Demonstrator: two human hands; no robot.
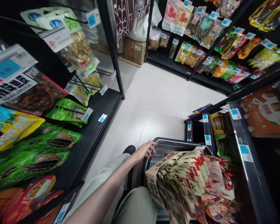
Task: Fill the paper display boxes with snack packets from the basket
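My left hand [144,151] reaches forward with its fingers apart and slightly bent, at the left rim of a dark plastic shopping basket [157,140]. It holds nothing. A printed cardboard display box [151,183] sits tilted in or over the basket, packed with several cream-and-red snack packets [186,169]. Beside it on the right are orange-and-white snack packets [216,199]. Of my right hand [189,207] only a bit of skin shows at the bottom, among the packets. Its fingers are hidden behind them.
A black shelf [107,105] with hanging snack bags stands close on the left. Shelf units [241,137] edge the basket's right side. Across the pale tiled floor [151,93], a snack rack [172,59] lines the back, with a cardboard box [134,51] beside it.
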